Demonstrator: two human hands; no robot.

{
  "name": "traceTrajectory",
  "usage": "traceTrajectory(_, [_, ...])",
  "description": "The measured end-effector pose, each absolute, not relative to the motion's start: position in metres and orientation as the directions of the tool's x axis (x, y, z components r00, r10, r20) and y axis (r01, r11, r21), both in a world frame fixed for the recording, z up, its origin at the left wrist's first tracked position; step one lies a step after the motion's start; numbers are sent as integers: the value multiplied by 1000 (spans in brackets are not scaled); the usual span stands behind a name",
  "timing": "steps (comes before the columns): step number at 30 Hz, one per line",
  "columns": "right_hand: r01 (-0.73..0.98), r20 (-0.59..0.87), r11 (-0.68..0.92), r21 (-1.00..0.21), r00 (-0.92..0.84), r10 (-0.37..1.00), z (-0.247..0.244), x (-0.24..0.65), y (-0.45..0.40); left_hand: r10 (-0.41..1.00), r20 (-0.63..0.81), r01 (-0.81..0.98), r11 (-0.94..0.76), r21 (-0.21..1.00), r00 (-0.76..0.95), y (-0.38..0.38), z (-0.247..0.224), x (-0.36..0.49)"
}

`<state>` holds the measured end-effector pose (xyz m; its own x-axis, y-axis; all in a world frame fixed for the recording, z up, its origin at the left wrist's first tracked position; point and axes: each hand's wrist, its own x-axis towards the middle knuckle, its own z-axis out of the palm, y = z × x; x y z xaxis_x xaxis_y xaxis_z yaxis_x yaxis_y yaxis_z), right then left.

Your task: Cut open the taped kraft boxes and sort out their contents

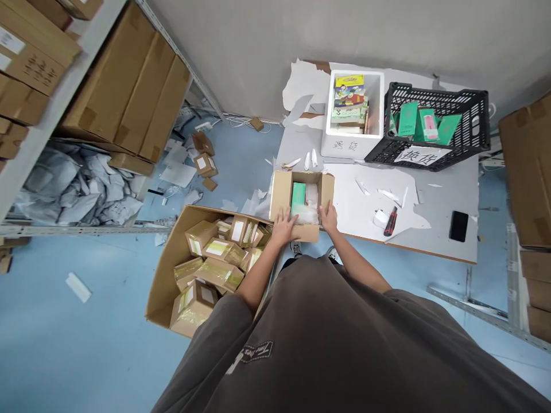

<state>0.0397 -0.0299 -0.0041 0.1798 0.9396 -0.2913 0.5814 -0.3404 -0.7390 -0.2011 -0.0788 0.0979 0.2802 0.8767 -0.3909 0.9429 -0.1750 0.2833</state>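
An open cardboard box (308,234) sits at the front left edge of the table, its flaps folded out. Inside lie a green box (298,197) and clear bubble wrap (306,214). My left hand (283,227) holds the box's near left corner, fingers spread over the flap and rim. On the opposite side, my right hand (329,218) grips the near right corner, its thumb by the rim. The undersides of both hands are hidden.
A large carton (166,287) of taped parcels stands left of me. On the table (447,189) are a white foam box (344,146), a black crate (469,129) of green boxes, a red-black utility knife (391,221), a phone (458,226) and paper scraps. Shelves flank both sides.
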Motion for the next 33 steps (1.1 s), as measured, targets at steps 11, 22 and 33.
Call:
traceTrajectory(11, [876, -14, 68, -478, -85, 996, 76, 23, 15, 918, -366, 960, -51, 275, 154, -79, 81, -175])
traceTrajectory(22, [924, -382, 83, -374, -235, 894, 36, -51, 45, 922, -354, 913, 2, 408, 157, -76, 71, -173])
traceTrajectory(33, [921, -506, -222, -321, 32, 862, -16, -68, 74, 933, -326, 902, 4, 432, 152, -83, 57, -182])
